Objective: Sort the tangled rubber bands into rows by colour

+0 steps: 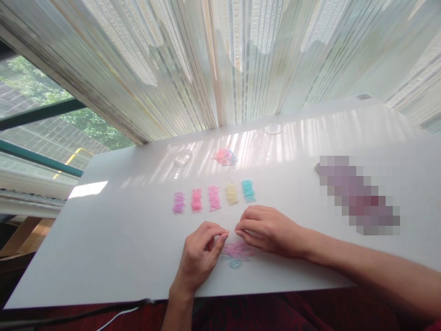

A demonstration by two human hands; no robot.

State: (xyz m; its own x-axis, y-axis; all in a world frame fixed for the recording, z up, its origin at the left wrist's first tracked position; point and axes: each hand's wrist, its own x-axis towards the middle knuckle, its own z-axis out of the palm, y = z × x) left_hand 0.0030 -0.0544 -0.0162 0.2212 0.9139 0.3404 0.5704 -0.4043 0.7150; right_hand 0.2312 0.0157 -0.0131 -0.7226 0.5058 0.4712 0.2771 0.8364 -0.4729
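Observation:
My left hand (202, 250) is raised just over the white table, thumb and index finger pinched together. Facing it, my right hand (263, 230) has its fingers curled and fingertips close together, a small gap away from the left. Whatever either pinch holds is too small to make out. Below the fingertips lies a loose pile of thin pink and pale blue loops (237, 252), like rubber bands. Beyond my hands is a row of neat stacks of such loops: purple (179, 202), coral pink (196, 200), pink (214, 198), yellow (232, 193) and turquoise (248, 190).
Farther back on the white table (113, 239) sits a mixed heap of loops (226, 156). A clear round dish (182, 157) stands to its left, another clear round piece (274, 128) near the curtain (237, 55). A blurred-out object (358, 195) lies at right.

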